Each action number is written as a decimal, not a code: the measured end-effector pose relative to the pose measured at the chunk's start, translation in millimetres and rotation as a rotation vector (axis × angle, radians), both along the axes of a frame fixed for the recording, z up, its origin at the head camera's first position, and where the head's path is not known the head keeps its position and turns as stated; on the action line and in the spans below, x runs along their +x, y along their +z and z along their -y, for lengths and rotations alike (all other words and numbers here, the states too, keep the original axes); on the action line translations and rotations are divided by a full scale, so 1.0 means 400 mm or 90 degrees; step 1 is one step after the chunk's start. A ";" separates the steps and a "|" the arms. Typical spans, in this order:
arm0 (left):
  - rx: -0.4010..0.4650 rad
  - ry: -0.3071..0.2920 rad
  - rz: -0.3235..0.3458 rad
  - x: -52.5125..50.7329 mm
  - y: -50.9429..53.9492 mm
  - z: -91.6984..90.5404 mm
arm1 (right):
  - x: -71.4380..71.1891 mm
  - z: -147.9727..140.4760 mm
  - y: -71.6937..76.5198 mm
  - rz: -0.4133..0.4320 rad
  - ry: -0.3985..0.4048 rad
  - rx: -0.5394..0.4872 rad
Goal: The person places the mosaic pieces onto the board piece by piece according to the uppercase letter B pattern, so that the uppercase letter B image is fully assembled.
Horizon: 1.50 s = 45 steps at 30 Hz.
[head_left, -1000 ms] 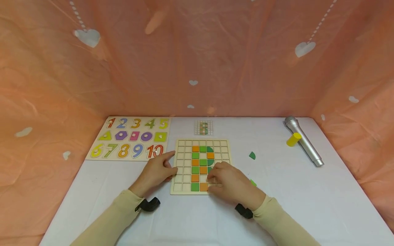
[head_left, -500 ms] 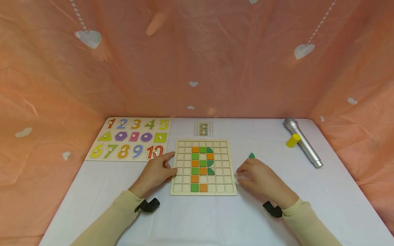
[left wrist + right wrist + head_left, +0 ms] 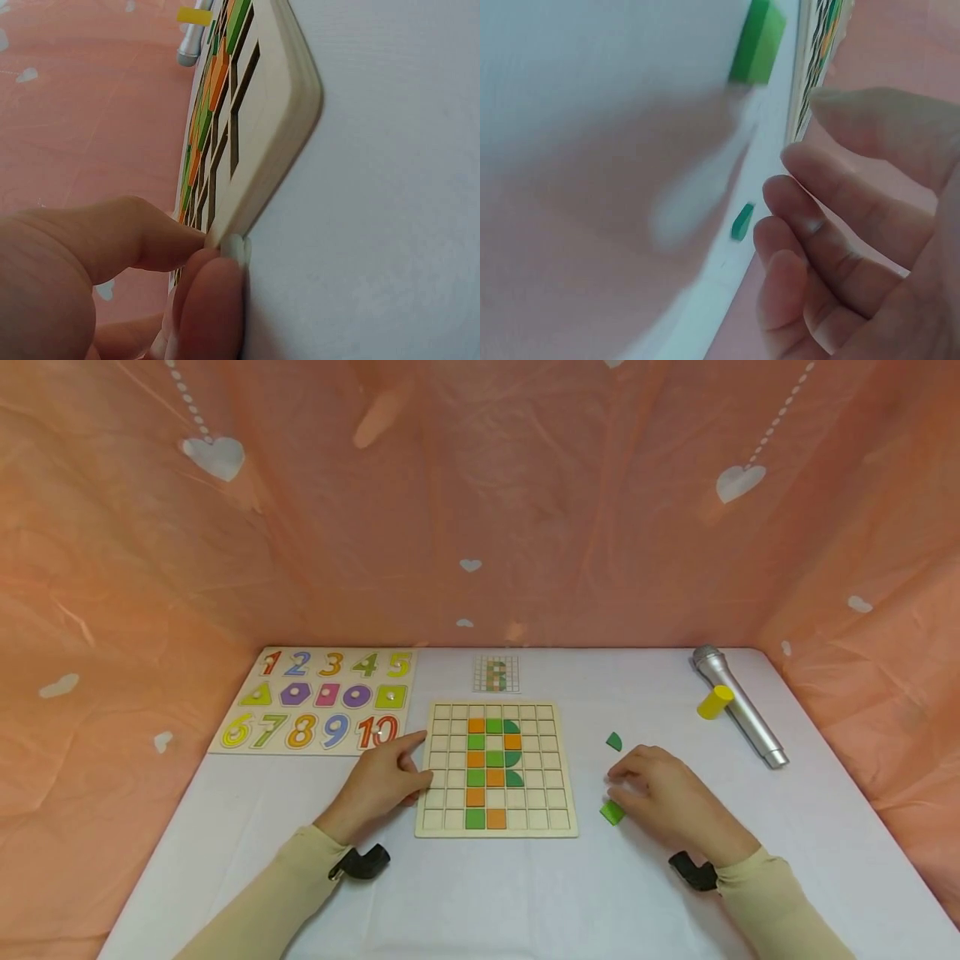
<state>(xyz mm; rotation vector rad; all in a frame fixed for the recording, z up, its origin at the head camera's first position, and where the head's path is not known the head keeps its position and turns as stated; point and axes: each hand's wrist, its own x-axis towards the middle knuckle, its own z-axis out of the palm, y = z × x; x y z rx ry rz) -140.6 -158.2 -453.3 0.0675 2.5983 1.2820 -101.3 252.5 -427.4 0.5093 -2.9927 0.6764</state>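
A wooden grid board (image 3: 540, 814) lies mid-table, with orange and green tiles (image 3: 476, 777) set in its cells. My left hand (image 3: 380, 779) is at its left edge. Forefinger and thumb touch that edge a little apart; in the left wrist view the fingertips (image 3: 214, 296) rest against the board's side. To the right of the board, my right hand (image 3: 660, 789) hovers with nothing in its loosely bent fingers. Close to its thumb lies a light green square block (image 3: 612, 812), also in the right wrist view (image 3: 757, 41). A dark green quarter-circle tile (image 3: 614, 741) lies beyond the fingers.
Behind the board lies a small pattern card (image 3: 497, 674). A number and shape puzzle (image 3: 315, 697) fills the back left. At the back right, a yellow cylinder (image 3: 715, 702) is beside a silver toy microphone (image 3: 742, 706). An orange curtain (image 3: 480, 510) surrounds the table.
My right hand has moved off the board to the right, beside the light green block, which shows more fully now. The left hand has stayed at the board's edge.
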 end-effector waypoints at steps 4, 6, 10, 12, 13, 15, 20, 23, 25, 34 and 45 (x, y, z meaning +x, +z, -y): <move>-0.003 0.001 0.000 0.000 -0.001 0.001 | -0.014 -0.018 -0.001 0.016 -0.027 -0.009; -0.001 0.000 0.001 0.000 -0.001 0.000 | -0.019 -0.023 0.000 0.018 -0.033 -0.006; 0.000 -0.001 -0.001 0.000 -0.002 0.000 | -0.017 -0.026 0.002 0.033 -0.025 -0.007; -0.001 -0.001 -0.003 0.000 -0.002 0.001 | -0.013 -0.024 0.003 0.046 -0.014 -0.009; -0.001 -0.001 -0.003 0.000 -0.002 0.001 | -0.010 -0.023 0.003 0.050 -0.004 -0.008; 0.001 -0.001 -0.003 0.000 -0.001 0.001 | -0.002 -0.021 0.003 0.059 0.016 -0.002; 0.006 -0.001 -0.003 0.003 0.000 0.001 | 0.017 -0.021 -0.005 0.076 0.067 0.018; 0.002 -0.001 -0.007 0.003 0.000 0.001 | 0.021 -0.021 -0.010 0.069 0.092 0.019; 0.002 0.000 -0.006 0.003 0.000 0.001 | 0.020 -0.020 -0.013 0.057 0.107 0.015; 0.007 0.000 -0.005 0.001 -0.005 0.000 | 0.002 0.017 -0.014 0.040 0.108 0.036; 0.006 0.002 -0.002 0.002 -0.001 0.001 | -0.042 0.162 0.003 0.033 0.116 0.044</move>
